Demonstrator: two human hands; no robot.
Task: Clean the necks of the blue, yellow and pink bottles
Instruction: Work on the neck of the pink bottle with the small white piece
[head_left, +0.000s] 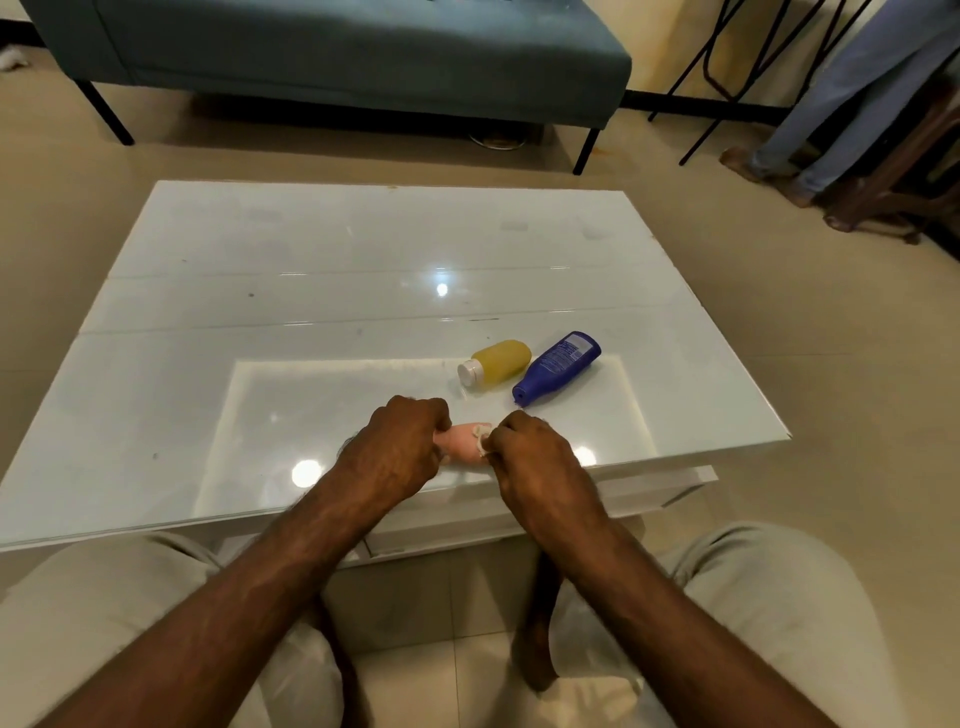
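My left hand grips the pink bottle, held sideways just above the table's near edge. My right hand is closed on a small pale cloth wrapped around the bottle's neck end; most of the cloth and the neck are hidden by my fingers. Behind my hands, the yellow bottle with a white cap lies on its side. Right next to it lies the blue bottle, its cap pointing toward me.
The white glossy table spreads out in front of my knees. A teal sofa stands beyond it. A person's legs and dark furniture are at the far right.
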